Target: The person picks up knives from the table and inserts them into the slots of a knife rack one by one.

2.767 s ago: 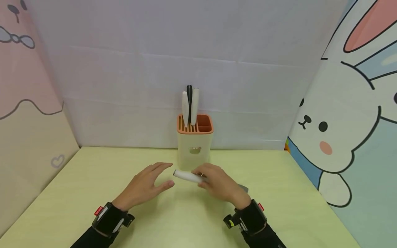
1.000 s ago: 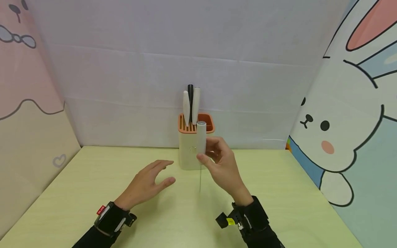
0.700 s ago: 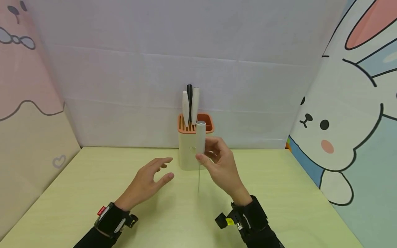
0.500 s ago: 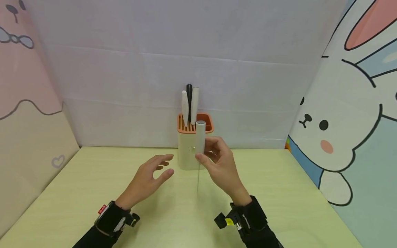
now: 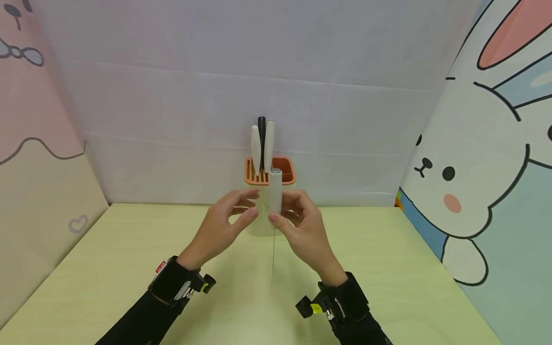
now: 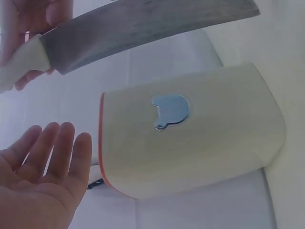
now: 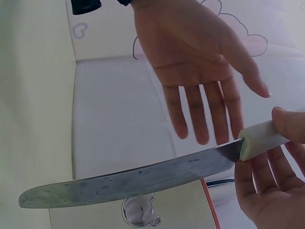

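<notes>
My right hand (image 5: 306, 230) pinches the white handle (image 5: 275, 194) of a kitchen knife between thumb and fingers. The knife hangs upright, blade down and edge-on in the head view; its broad steel blade (image 7: 138, 179) shows in the right wrist view. My left hand (image 5: 222, 227) is close to the handle's left side, fingers extended and apart from it, nothing held; the left wrist view shows the same hand (image 6: 43, 176) with fingers spread. Behind both hands stands a cream knife block (image 6: 219, 129) with an orange slotted top (image 5: 288, 165), its front partly hidden.
Two white-handled pieces, one a white handle (image 5: 256, 148), and a black handle (image 5: 261, 139) stick up from the block's slots. A pale yellow tabletop (image 5: 366, 268) lies under the hands. A white cloth backdrop (image 5: 181, 124) rises behind, with printed panels at both sides.
Earlier my right hand held the knife sideways, low over the table; it then turned it upright, blade down. My left hand has since moved up and right toward the handle.
</notes>
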The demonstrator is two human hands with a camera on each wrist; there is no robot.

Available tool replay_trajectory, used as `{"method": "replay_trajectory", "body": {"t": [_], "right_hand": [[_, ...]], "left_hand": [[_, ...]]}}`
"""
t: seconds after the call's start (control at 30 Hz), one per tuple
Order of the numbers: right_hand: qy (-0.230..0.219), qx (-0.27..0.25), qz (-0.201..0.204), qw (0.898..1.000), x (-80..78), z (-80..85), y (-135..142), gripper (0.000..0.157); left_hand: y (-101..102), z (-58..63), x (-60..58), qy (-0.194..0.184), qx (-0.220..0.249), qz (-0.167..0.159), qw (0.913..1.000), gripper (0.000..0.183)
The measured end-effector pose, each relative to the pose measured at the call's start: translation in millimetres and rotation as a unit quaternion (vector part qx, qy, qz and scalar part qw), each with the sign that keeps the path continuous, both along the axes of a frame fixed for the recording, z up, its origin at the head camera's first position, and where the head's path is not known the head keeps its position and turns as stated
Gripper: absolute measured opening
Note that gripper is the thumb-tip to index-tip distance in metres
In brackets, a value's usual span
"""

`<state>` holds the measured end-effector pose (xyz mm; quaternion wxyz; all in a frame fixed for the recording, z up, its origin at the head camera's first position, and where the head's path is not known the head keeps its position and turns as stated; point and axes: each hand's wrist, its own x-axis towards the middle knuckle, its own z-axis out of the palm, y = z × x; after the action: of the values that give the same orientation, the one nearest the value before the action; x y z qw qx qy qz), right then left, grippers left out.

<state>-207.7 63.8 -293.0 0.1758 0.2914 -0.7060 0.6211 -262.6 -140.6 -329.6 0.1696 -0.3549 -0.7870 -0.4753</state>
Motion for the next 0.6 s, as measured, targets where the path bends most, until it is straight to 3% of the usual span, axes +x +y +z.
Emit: {"method": "replay_trajectory", "body": {"t": [0.27, 0.47, 0.6], "right_hand": [[0.001, -0.005, 0.004, 1.000, 0.5, -0.1, -0.3, 0.039], [0.010, -0.003, 0.002, 1.000, 0.8, -0.1, 0.1, 0.038], [0.012, -0.003, -0.001, 1.000, 0.5, -0.3, 0.5, 0.037]], "left_hand": [[24.3, 37.3, 1.8, 0.014, 0.058, -0.040, 0.9974, 0.038], [39.0, 70.0, 24.6, 0.012, 0.084, -0.061, 0.9946, 0.035], [45.1, 80.7, 33.8, 0.010, 0.088, -0.061, 0.9942, 0.031]]}}
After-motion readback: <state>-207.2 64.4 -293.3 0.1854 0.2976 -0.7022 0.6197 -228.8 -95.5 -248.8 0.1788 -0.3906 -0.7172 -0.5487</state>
